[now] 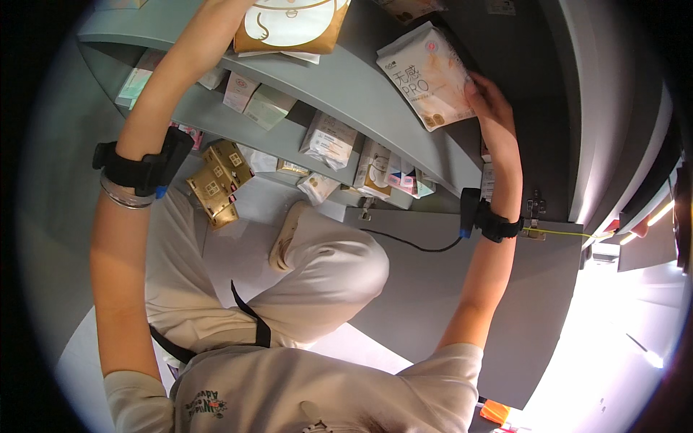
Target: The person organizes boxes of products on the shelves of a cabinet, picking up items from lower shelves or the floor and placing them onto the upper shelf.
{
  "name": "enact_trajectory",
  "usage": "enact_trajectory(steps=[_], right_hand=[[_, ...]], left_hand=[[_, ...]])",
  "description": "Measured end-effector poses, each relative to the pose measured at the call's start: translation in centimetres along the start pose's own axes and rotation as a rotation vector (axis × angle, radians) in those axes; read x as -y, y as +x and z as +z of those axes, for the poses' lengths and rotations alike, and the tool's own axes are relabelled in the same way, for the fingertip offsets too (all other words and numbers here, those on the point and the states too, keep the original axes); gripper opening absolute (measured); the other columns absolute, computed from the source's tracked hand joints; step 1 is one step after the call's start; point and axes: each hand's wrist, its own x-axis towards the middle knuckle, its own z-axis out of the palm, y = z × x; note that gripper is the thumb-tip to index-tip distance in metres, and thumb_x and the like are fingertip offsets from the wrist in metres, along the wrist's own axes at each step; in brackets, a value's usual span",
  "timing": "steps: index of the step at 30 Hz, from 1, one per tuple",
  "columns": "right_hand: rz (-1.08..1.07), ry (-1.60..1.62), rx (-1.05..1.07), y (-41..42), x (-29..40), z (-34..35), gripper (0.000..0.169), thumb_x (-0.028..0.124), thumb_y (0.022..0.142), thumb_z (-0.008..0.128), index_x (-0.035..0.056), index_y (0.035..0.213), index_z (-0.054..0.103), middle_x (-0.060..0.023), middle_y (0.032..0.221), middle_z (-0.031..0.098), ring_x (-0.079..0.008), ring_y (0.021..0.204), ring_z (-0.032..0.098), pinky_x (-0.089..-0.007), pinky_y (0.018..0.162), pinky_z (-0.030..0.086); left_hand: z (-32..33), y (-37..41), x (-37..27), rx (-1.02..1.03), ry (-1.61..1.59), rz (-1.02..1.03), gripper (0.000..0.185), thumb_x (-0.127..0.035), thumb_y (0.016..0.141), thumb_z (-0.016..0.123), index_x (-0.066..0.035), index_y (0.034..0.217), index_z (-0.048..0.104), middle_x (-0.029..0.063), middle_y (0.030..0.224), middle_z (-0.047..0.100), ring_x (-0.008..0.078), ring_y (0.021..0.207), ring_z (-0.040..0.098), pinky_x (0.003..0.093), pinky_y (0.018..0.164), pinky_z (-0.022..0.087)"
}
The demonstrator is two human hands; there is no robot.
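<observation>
My right hand [491, 103] grips the right edge of a white plastic-wrapped soft pack [427, 78] bearing writing, with the thumb on its front face. This pack is tilted above the upper grey shelf board, towards its right end. At the top left, only the base of my left hand [230, 19] shows; its fingers are cut off by the picture's upper rim. Right beside it is a gold and white pack [295, 27] with a cartoon animal drawing, overhanging the shelf's front edge. Whether the left fingers hold that pack is hidden.
Curved grey shelves [346, 103] bear several boxes, including a pale green box [269, 105] and a wrapped white pack [329, 140]. Gold boxes [219, 181] lie by my leg. A hinged grey door panel [460, 303] stands open at right; a black cable [417, 248] crosses it.
</observation>
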Motion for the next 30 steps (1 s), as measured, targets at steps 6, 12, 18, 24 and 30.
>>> enact_trajectory(steps=[6,12,18,24,30], right_hand=[[-0.143,-0.214,0.025,-0.2,0.8,0.6,0.057,0.026,0.073,0.070,-0.0013,0.118,0.048,-0.0147,0.100,0.060,-0.0218,0.095,0.056,-0.0287,0.084,0.042],[-0.239,-0.369,0.062,3.9,2.5,1.5,0.067,0.030,0.064,0.074,-0.0042,0.115,0.047,-0.0223,0.102,0.058,-0.0325,0.097,0.057,-0.0334,0.083,0.044],[-0.364,-0.242,0.121,11.8,0.2,3.6,0.072,0.033,0.067,0.073,0.0025,0.125,0.042,-0.0187,0.114,0.051,-0.0260,0.105,0.050,-0.0300,0.089,0.040],[-0.434,-0.683,-0.183,12.6,1.2,7.1,0.076,0.039,0.068,0.068,0.0172,0.132,0.034,-0.0175,0.128,0.035,-0.0365,0.122,0.031,-0.0479,0.101,0.022],[-0.526,-0.669,-0.169,13.4,1.5,7.9,0.071,0.034,0.069,0.068,0.0191,0.131,0.036,-0.0138,0.130,0.039,-0.0326,0.120,0.038,-0.0480,0.095,0.034]], left_hand=[[-1.3,0.4,1.6,0.031,0.019,-0.022,0.047,-0.035,0.092,0.044,-0.002,0.124,0.036,0.0067,0.116,0.048,0.0097,0.106,0.047,0.0232,0.089,0.039],[-0.4,-0.1,0.0,0.027,0.064,-0.010,0.052,-0.036,0.091,0.045,0.002,0.123,0.031,0.0127,0.115,0.048,0.0143,0.105,0.047,0.0260,0.090,0.037],[0.2,0.0,-0.4,0.002,0.073,-0.007,0.054,-0.036,0.090,0.046,0.003,0.123,0.029,0.0145,0.115,0.045,0.0164,0.106,0.045,0.0277,0.090,0.036],[0.3,0.0,-0.8,0.016,0.075,0.006,0.048,-0.034,0.091,0.045,0.002,0.119,0.031,0.0128,0.113,0.045,0.0156,0.105,0.045,0.0276,0.090,0.036],[0.5,-0.2,-1.3,0.041,0.059,-0.018,0.051,-0.033,0.090,0.045,0.002,0.123,0.028,0.0134,0.117,0.043,0.0165,0.108,0.043,0.0282,0.093,0.034]])
